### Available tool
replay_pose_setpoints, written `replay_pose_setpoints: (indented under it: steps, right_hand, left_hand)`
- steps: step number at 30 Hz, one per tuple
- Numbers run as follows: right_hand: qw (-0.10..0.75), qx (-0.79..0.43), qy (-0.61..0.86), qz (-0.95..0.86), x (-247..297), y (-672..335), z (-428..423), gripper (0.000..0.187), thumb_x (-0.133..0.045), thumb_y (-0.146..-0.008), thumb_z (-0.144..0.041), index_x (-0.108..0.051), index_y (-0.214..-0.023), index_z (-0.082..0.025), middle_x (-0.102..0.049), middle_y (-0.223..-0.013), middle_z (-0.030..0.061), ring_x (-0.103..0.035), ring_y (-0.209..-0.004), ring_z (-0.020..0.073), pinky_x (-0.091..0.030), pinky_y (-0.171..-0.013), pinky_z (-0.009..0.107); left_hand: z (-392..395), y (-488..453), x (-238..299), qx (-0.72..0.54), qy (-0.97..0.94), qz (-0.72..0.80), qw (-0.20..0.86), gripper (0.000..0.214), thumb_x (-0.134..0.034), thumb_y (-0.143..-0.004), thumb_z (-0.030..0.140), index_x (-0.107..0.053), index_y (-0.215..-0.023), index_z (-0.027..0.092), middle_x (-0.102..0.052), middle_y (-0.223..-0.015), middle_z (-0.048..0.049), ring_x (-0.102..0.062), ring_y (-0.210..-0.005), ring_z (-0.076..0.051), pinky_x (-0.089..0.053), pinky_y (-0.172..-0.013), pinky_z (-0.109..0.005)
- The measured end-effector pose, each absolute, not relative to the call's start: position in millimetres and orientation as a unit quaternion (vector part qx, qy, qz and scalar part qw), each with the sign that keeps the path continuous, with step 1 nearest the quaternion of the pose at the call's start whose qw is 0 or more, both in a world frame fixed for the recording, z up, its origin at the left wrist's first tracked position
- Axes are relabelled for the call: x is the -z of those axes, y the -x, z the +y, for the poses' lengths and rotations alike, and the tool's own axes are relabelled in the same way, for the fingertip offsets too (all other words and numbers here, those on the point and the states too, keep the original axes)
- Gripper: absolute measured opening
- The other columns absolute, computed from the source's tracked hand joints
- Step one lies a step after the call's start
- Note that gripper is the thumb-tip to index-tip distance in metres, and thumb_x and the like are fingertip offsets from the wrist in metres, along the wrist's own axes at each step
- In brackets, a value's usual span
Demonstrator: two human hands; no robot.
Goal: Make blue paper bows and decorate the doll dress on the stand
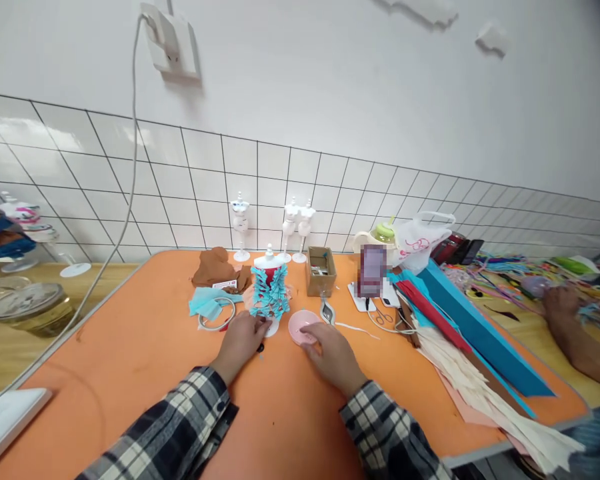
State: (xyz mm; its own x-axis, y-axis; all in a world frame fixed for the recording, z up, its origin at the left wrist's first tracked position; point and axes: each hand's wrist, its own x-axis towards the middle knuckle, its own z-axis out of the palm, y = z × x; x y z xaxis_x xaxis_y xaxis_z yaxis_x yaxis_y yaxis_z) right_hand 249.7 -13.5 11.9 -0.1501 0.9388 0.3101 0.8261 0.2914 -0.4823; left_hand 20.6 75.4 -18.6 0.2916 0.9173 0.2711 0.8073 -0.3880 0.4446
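A small white dress-form mannequin stands upright on the orange table, clad in a red bodice covered with light-blue ruffles. My left hand is at its round white base, fingers closed together at the edge; the exact grip is partly hidden. Just right of it sits a shallow pink bowl. My right hand has its fingers over the bowl's near right rim, fingertips inside and thumb outside. A small black round piece lies by my left fingers.
Behind stand bare mini mannequins and a cardboard box. Brown fabric, blue cloth and a white ring lie left. Right are a phone, scissors, fabric strips and another person's hand.
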Motion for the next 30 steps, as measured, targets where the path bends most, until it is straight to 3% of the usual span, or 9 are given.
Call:
replay_pose_setpoints:
  steps: [2,5,9,11,15,25,30]
  right_hand:
    - [0.262,-0.086,0.599,-0.752,-26.5,-253.7,-2.6,0.030,-0.051,-0.090,-0.019,-0.062,-0.117,-0.022,-0.067,-0.115,0.0034,-0.059,-0.104,0.0161,-0.043,-0.088,0.026]
    - [0.136,-0.030,0.635,-0.760,-43.2,-254.4,20.9,0.030,-0.049,-0.091,-0.018,-0.066,-0.114,-0.024,-0.069,-0.111,0.0050,-0.061,-0.103,0.0190,-0.043,-0.082,0.029]
    - [0.074,-0.027,0.626,-0.776,-42.9,-243.1,41.5,0.021,-0.057,-0.082,-0.011,-0.075,-0.090,-0.019,-0.072,-0.088,0.0120,-0.063,-0.091,0.0250,-0.043,-0.072,0.031]
    - [0.051,-0.026,0.616,-0.785,-37.2,-236.2,44.3,0.020,-0.058,-0.079,-0.010,-0.075,-0.085,-0.017,-0.072,-0.084,0.0137,-0.064,-0.087,0.0260,-0.042,-0.070,0.031]
    - [0.033,-0.028,0.597,-0.801,-28.0,-231.1,43.8,0.018,-0.060,-0.078,-0.013,-0.075,-0.085,-0.020,-0.072,-0.084,0.0114,-0.064,-0.087,0.0258,-0.042,-0.069,0.031]
    - [0.042,-0.031,0.599,-0.799,-18.1,-236.1,40.9,0.018,-0.055,-0.085,-0.019,-0.072,-0.085,-0.024,-0.070,-0.090,0.0048,-0.062,-0.083,0.0192,-0.038,-0.068,0.027]
    - [0.072,-0.022,0.601,-0.796,-22.1,-235.3,38.9,0.021,-0.049,-0.091,-0.024,-0.070,-0.089,-0.022,-0.068,-0.091,0.0044,-0.061,-0.086,0.0176,-0.038,-0.070,0.026]
  left_hand:
    - [72.9,-19.3,17.9,-0.246,-0.791,0.549,0.109,0.031,-0.050,-0.087,0.040,-0.061,-0.068,0.019,-0.061,-0.069,-0.0066,-0.057,-0.075,-0.024,-0.036,-0.066,-0.030]
    - [66.4,-16.9,15.0,-0.248,-0.784,0.560,0.099,0.029,-0.051,-0.086,0.039,-0.062,-0.070,0.018,-0.064,-0.075,-0.0084,-0.058,-0.081,-0.026,-0.039,-0.073,-0.034]
    - [44.2,-13.0,9.0,-0.257,-0.778,0.568,0.077,0.026,-0.052,-0.085,0.032,-0.066,-0.103,0.020,-0.071,-0.099,-0.0083,-0.059,-0.099,-0.028,-0.034,-0.094,-0.044]
    - [30.8,-11.1,7.6,-0.262,-0.769,0.579,0.070,0.031,-0.051,-0.086,0.031,-0.064,-0.114,0.023,-0.070,-0.109,-0.0074,-0.058,-0.106,-0.028,-0.034,-0.095,-0.045]
    - [17.8,-10.3,8.3,-0.264,-0.758,0.589,0.093,0.025,-0.051,-0.088,0.031,-0.069,-0.105,0.028,-0.072,-0.104,-0.0034,-0.061,-0.104,-0.028,-0.038,-0.087,-0.043]
    - [36.7,-15.3,3.5,-0.271,-0.783,0.550,0.102,0.019,-0.056,-0.087,0.033,-0.072,-0.082,0.024,-0.074,-0.084,-0.0015,-0.064,-0.084,-0.023,-0.040,-0.077,-0.036]
    - [35.1,-12.0,3.2,-0.291,-0.794,0.522,0.111,0.029,-0.052,-0.090,0.035,-0.067,-0.069,0.021,-0.070,-0.074,-0.0012,-0.060,-0.074,-0.020,-0.040,-0.076,-0.035]
